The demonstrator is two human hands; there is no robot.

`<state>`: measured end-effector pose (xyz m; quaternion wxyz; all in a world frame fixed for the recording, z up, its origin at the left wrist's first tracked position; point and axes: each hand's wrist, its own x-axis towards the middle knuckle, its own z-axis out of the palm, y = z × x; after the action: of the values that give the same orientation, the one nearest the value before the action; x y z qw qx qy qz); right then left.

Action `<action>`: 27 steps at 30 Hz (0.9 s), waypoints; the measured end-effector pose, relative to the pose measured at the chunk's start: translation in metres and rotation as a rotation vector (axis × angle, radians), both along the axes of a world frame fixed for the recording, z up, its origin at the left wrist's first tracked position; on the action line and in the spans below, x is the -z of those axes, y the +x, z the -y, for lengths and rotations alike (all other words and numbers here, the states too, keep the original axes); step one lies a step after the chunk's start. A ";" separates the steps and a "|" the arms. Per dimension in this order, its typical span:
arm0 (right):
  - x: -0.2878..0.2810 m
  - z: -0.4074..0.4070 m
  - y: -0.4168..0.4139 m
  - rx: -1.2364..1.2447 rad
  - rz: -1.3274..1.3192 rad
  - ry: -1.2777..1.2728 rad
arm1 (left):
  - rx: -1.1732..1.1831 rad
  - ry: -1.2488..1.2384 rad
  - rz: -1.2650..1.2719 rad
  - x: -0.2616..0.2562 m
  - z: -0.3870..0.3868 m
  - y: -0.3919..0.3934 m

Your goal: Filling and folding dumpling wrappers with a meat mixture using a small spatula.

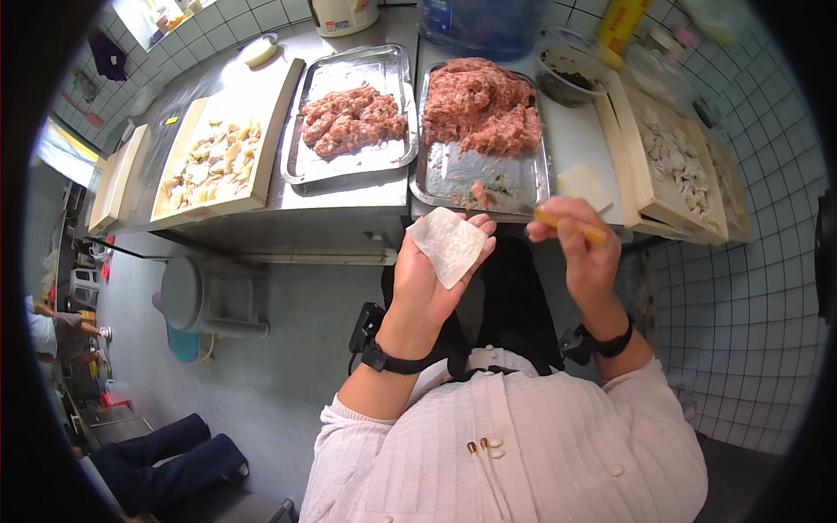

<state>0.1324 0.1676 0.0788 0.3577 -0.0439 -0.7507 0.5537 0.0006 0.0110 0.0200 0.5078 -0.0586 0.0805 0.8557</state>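
A square dough wrapper [451, 247] lies across the upturned palm of my left hand [424, 281], its fingers stretched out beneath it. My right hand [582, 235] grips a tool by its yellow handle [570, 227]; the blade is thin and blurred. Near the tool's far end is a small lump of minced meat [482, 195], over the front of a metal tray [451, 173]. A large mound of minced meat [480, 104] fills the back of that tray. More square wrappers [583, 187] lie on the table just beyond my right hand.
A second metal tray [320, 72] with minced meat stands to the left. Wooden trays of wrapped dumplings [216, 160] [677, 163] flank both trays. Behind are a plastic tub [567, 68] of dark filling and a blue container [484, 26]. A grey stool [212, 294] and another person [59, 327] are at left.
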 end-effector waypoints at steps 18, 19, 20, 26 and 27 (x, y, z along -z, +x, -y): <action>0.020 -0.026 -0.045 -0.092 0.252 -0.027 | -0.015 -0.106 0.017 0.018 0.006 0.005; 0.019 -0.026 -0.045 -0.094 0.259 -0.041 | -0.008 -0.120 0.014 0.018 0.005 0.005; 0.019 -0.027 -0.046 -0.092 0.260 -0.082 | -0.001 -0.133 0.011 0.018 0.004 0.006; 0.026 -0.036 -0.047 -0.088 0.195 -0.477 | 0.021 -0.165 0.008 0.017 -0.002 0.007; 0.029 -0.038 -0.046 -0.104 0.179 -0.553 | 0.022 -0.175 0.005 0.015 -0.003 0.007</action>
<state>0.0861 0.2055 0.0499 0.2355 -0.1499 -0.6010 0.7489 0.0081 0.0137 0.0054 0.5103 -0.1043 0.1544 0.8396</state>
